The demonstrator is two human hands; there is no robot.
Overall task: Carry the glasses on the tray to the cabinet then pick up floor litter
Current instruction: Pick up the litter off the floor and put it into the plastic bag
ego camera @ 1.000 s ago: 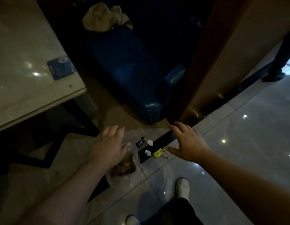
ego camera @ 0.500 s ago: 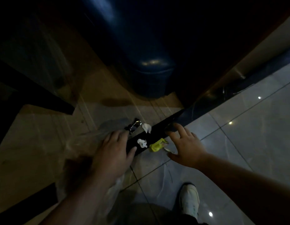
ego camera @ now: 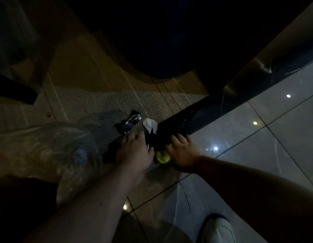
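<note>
Both hands are low over the floor (ego camera: 283, 137), in a dim place where the pale tiles meet a dark strip (ego camera: 196, 120) that runs across the floor. The left hand (ego camera: 134, 151) lies palm down with the fingers a little spread, over the dark strip; whether it pinches something under it I cannot tell. The right hand (ego camera: 183, 155) is also palm down, fingers spread and reaching forward, and it is touching a yellow-green scrap (ego camera: 162, 157) that lies between the two hands, partly hidden by the right one. I cannot tell if the fingers are closed on it.

Just beyond the left hand's fingertips lies a black and silver wrapper (ego camera: 128, 122), and beside it, on the edge of the dark strip, a crumpled white paper (ego camera: 150, 125). To the left of the left forearm there is a clear plastic bag (ego camera: 52, 155), resting on the floor. A white shoe (ego camera: 216, 230) shows near the lower edge of the view.
</note>
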